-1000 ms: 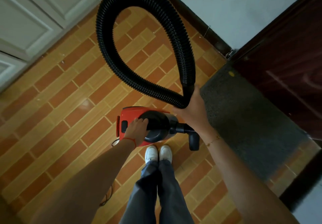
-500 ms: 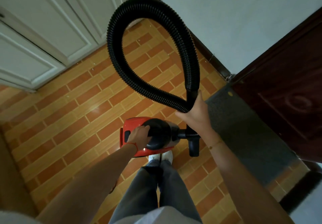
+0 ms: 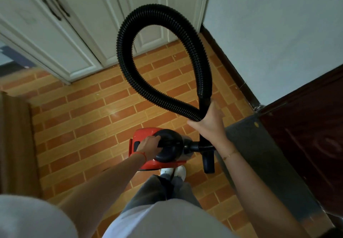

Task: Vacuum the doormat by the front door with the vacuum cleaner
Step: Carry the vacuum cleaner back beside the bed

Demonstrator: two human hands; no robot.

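Both hands gripped: left hand curled round the black handle of the red canister vacuum cleaner; right hand clutched the black ribbed hose looping beyond; dark grey doormat lay right of it.

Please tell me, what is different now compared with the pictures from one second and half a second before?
Mostly the view tilted up: more of the white cabinet doors shows, and the doormat sits lower right. Nothing was taken or released. The left hand still grips the red vacuum cleaner handle; the right hand still holds the looped black hose.
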